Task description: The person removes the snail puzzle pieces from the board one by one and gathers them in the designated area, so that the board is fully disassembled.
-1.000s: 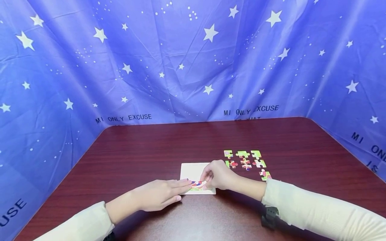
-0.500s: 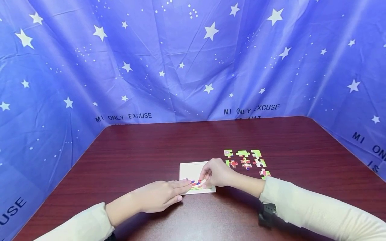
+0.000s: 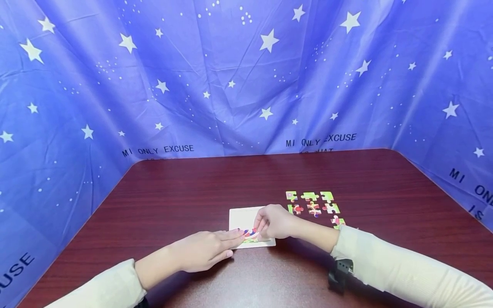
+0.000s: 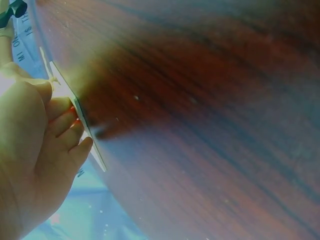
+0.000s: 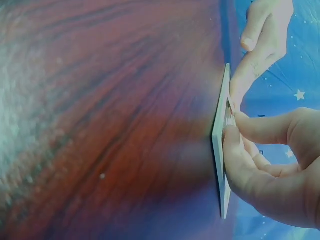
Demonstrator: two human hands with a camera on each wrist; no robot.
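A shallow white puzzle tray (image 3: 238, 218) lies on the table in the head view. Colourful joined puzzle pieces (image 3: 251, 241), with red, blue, white and green patches, fill part of its near side. The fingers of my left hand (image 3: 204, 250) are straight and rest on the pieces at the tray's left. My right hand (image 3: 279, 221) pinches a puzzle piece between thumb and index finger at the tray's near right; the fingers hide most of that piece. In the right wrist view, the thumb and fingertip of the right hand (image 5: 280, 160) meet just above the tray (image 5: 218, 145).
Several loose puzzle pieces (image 3: 311, 208), green, red and white, lie in rows right of the tray, partly behind the right forearm. The dark red wooden table (image 3: 185, 184) ends at a blue star-printed curtain (image 3: 215, 77).
My right hand's fingertips have shifted slightly left along the near part of the tray with the piece. The left hand stays in place on the pieces.
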